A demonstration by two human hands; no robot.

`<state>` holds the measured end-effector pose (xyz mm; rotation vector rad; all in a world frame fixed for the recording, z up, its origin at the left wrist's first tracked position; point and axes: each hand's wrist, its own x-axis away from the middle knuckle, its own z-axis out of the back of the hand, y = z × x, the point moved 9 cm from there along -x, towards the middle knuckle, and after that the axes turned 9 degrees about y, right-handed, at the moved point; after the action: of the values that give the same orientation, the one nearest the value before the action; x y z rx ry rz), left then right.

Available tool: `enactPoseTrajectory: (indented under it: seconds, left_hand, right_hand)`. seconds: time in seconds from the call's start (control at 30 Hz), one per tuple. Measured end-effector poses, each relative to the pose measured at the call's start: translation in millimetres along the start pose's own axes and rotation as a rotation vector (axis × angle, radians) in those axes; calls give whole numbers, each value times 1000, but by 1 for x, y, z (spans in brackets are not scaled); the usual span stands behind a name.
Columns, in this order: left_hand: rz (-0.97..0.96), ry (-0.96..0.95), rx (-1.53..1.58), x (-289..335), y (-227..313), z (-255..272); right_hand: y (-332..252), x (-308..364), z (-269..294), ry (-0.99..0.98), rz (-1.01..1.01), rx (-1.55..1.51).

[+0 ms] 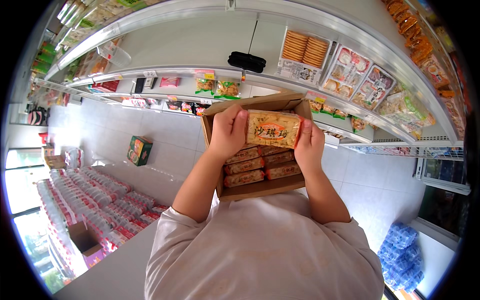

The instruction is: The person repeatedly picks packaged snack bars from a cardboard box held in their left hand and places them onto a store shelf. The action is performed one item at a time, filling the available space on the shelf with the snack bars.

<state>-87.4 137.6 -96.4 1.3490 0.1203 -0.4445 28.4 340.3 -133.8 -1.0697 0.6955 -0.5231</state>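
Note:
Over an open cardboard box [260,194], a clear-wrapped pastry bar [273,131] with orange edges and a red oval label lies almost flat, face up. My left hand [226,131] is closed on its left end, the thumb at its edge. Its right end is gripped by my right hand [309,142], thumb on the edge; the other fingers of both hands are mostly hidden. Inside the box, several more wrapped bars [244,166] stand in two columns just below the held one. The box is close against my front, and what supports it is hidden.
A shelf [190,42] curves across ahead, bearing a black object [247,61], a biscuit tray [303,50] and snack packs [365,75]. A green box [139,150] sits on the floor at left, beyond stacked bottle packs [100,197]. Blue-wrapped packs [401,255] stand at lower right.

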Motion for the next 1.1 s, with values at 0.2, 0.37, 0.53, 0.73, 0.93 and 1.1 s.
enactPoseTrajectory:
  seconds: [0.2,0.37,0.53,0.73,0.93,1.1]
  left_hand:
    - [-139,52,-8,3,22,2]
    - [286,49,172,1,-29,0]
    - [271,9,94,1,-33,-7]
    - [-286,103,-164,5,24,-3]
    - [144,52,26,0,-12,0]
    - [142,24,53,-3,-17,-7]
  right_hand:
    - [43,12,-22,-187,-511,-416]
    - [-43,6,6,14,386,143]
    - [-49,-2,12,3,420,207]
    - [22,-4,1,-162,-213,-191]
    - [-34,-5,13,-32,389,172]
    - [-39,-10,14,-16,404,114]
